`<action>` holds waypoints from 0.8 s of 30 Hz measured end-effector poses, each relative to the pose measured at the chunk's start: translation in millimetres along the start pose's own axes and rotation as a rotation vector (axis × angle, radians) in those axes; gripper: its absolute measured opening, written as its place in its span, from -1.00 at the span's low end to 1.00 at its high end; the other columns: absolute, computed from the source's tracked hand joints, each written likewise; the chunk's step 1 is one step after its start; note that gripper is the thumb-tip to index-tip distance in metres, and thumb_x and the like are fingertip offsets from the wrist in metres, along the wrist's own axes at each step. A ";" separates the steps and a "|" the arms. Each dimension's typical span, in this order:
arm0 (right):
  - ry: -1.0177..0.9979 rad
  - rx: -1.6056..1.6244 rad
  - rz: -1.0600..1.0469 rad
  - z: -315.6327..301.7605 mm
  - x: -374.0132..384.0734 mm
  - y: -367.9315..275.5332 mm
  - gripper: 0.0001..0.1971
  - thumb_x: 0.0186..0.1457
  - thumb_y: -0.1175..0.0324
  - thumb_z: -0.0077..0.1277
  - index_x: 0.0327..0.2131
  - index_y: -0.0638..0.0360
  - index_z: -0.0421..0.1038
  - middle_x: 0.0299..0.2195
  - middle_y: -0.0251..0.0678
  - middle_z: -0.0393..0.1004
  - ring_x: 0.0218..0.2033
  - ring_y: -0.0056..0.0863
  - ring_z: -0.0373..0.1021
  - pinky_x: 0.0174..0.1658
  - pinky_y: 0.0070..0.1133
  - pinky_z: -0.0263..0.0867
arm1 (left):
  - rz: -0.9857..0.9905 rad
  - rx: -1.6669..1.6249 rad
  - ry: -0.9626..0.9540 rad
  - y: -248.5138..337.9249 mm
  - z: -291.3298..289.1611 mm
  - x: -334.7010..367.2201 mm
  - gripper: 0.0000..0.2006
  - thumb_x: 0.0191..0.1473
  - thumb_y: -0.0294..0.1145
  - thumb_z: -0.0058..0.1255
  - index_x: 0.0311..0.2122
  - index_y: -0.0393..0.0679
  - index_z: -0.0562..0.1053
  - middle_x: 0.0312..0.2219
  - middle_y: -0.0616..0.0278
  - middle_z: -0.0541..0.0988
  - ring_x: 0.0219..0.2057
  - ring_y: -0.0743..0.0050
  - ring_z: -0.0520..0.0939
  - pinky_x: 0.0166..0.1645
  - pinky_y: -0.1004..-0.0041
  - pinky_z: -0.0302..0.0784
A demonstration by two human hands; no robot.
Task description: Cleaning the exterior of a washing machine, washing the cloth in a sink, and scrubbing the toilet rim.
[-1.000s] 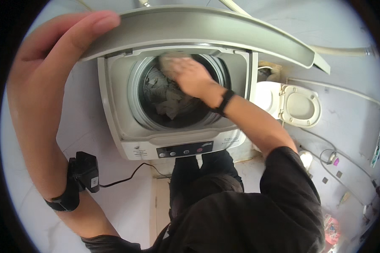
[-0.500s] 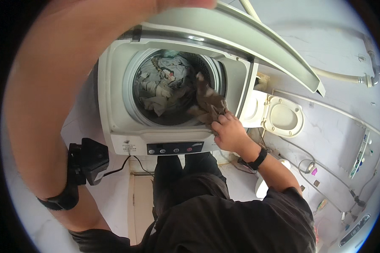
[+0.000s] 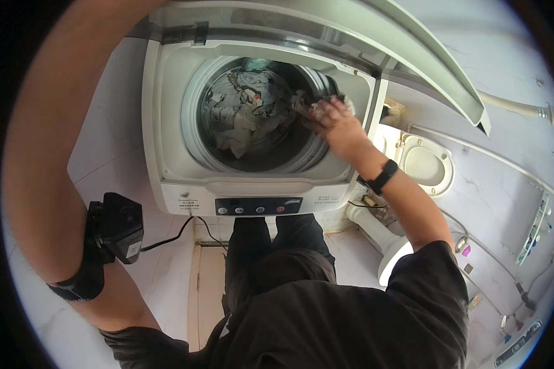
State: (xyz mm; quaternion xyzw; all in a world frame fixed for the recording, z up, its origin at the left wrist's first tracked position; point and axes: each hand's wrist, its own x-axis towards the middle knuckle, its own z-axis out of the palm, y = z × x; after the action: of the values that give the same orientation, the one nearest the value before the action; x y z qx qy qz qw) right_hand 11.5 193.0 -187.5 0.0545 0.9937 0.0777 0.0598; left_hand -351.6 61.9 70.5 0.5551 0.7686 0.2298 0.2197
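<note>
Within the washing machine (image 3: 155, 123), whose top stands open, damp grey and white clothes (image 3: 246, 117) lie bunched in the round metal drum. My right hand (image 3: 340, 126) is at the drum's right rim. It is closed on a brownish-grey cloth (image 3: 303, 101), part of which hangs over the inside of the drum; the fingers are slightly blurred. A black band circles that wrist. My left arm reaches up past the machine's left side, and its hand lies beyond the upper edge, out of sight. The raised lid (image 3: 440, 52) slopes across the upper right.
A control panel (image 3: 258, 206) faces me on the machine's front. Right of the machine stand a toilet (image 3: 426, 163) and a white pedestal (image 3: 378, 237). Pipes and a hose (image 3: 511, 104) run along the wall. A black device (image 3: 118, 227) with a cable is strapped to my left forearm.
My right hand has carried the brownish-grey cloth up and right along the drum's rim. My left hand has slipped out of the top of the view. The whole view has shifted slightly.
</note>
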 end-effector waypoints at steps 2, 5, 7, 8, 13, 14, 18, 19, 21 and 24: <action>-0.549 0.091 -0.001 -1.4 14.4 -23.8 -0.59 0.01 0.24 0.00 -0.07 0.11 0.63 0.17 -0.21 0.45 0.32 -0.22 0.21 0.47 -0.27 -0.10 | -0.027 0.007 -0.010 -13.9 -6.0 -4.0 -0.64 0.27 -0.16 0.07 0.05 -0.15 0.59 -0.07 0.17 0.66 -0.03 0.42 0.61 0.14 0.41 0.43; -0.671 0.134 0.023 -8.9 24.7 -60.6 -0.65 -0.02 0.23 0.01 -0.21 0.14 0.65 -0.11 -0.23 0.62 0.05 -0.18 0.45 0.26 -0.22 0.20 | -0.065 0.006 -0.025 -8.9 -18.0 -15.5 -0.64 0.27 -0.16 0.07 0.05 -0.15 0.58 -0.08 0.16 0.66 -0.04 0.42 0.61 0.13 0.41 0.44; -0.790 0.212 0.023 -10.6 29.6 -77.4 -0.67 -0.01 0.21 0.00 -0.26 0.15 0.65 -0.20 -0.24 0.64 -0.07 -0.16 0.51 0.16 -0.18 0.30 | -0.093 0.005 -0.023 12.4 -8.0 -7.2 -0.63 0.27 -0.17 0.07 0.06 -0.15 0.58 -0.08 0.16 0.66 -0.04 0.42 0.61 0.13 0.40 0.44; -0.727 0.393 0.108 -14.7 25.7 -80.0 -0.67 0.03 0.21 -0.04 -0.30 0.16 0.66 -0.24 -0.18 0.65 -0.12 -0.11 0.53 0.11 -0.19 0.32 | -0.093 -0.010 -0.026 15.5 -9.3 -6.9 -0.63 0.27 -0.17 0.07 0.06 -0.15 0.58 -0.08 0.16 0.66 -0.04 0.42 0.61 0.12 0.40 0.45; -0.773 0.220 0.091 7.8 30.4 -52.3 -0.67 0.19 0.17 -0.08 -0.21 0.05 0.67 -0.05 -0.26 0.60 0.06 -0.21 0.45 0.20 -0.19 0.22 | -0.152 -0.044 -0.018 -3.0 -22.5 -14.9 -0.63 0.27 -0.17 0.06 0.07 -0.15 0.57 -0.08 0.15 0.65 -0.05 0.41 0.61 0.11 0.39 0.46; -0.809 -0.020 0.011 2.5 38.6 -39.8 -0.67 0.21 0.17 -0.08 -0.14 0.01 0.66 0.04 -0.31 0.56 0.15 -0.26 0.39 0.29 -0.18 0.14 | -0.158 -0.055 -0.024 6.8 -15.9 -12.5 -0.63 0.27 -0.17 0.06 0.07 -0.15 0.57 -0.09 0.14 0.65 -0.05 0.41 0.61 0.11 0.39 0.46; -0.525 -0.297 -0.092 29.3 70.7 6.7 -0.63 0.26 0.20 -0.12 0.01 0.01 0.59 0.19 -0.30 0.43 0.28 -0.31 0.25 0.42 -0.24 -0.09 | -0.205 -0.077 -0.054 -2.7 -1.1 -10.0 -0.63 0.27 -0.17 0.06 0.07 -0.15 0.56 -0.09 0.13 0.65 -0.06 0.40 0.61 0.10 0.38 0.47; -0.444 -0.393 -0.131 29.0 75.5 8.6 -0.62 0.28 0.23 -0.16 0.03 0.04 0.57 0.20 -0.27 0.41 0.27 -0.32 0.25 0.44 -0.29 -0.13 | -0.217 -0.084 -0.065 5.3 3.5 -12.7 -0.63 0.27 -0.17 0.06 0.07 -0.15 0.56 -0.09 0.13 0.65 -0.06 0.40 0.61 0.09 0.38 0.47; -0.609 -0.326 -0.032 36.7 82.7 -0.9 -0.62 0.29 0.23 -0.17 0.04 0.04 0.56 0.21 -0.24 0.41 0.29 -0.30 0.24 0.43 -0.29 -0.10 | -0.237 -0.094 -0.089 -13.6 5.0 -12.8 -0.63 0.27 -0.18 0.06 0.08 -0.15 0.56 -0.09 0.13 0.65 -0.07 0.40 0.61 0.09 0.37 0.48; -0.865 -0.218 0.142 46.1 48.8 -9.3 -0.65 0.21 0.20 -0.08 -0.09 0.05 0.64 0.03 -0.15 0.56 0.19 -0.19 0.36 0.31 -0.21 0.11 | -0.209 -0.131 -0.126 14.8 14.6 2.2 -0.63 0.27 -0.18 0.06 0.08 -0.15 0.55 -0.10 0.12 0.64 -0.07 0.39 0.61 0.08 0.37 0.48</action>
State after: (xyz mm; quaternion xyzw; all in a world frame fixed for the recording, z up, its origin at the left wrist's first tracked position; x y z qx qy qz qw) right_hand -31.7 196.5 -239.6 0.1436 0.8572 0.1558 0.4693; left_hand -332.4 69.7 67.5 0.4700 0.7902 0.2201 0.3259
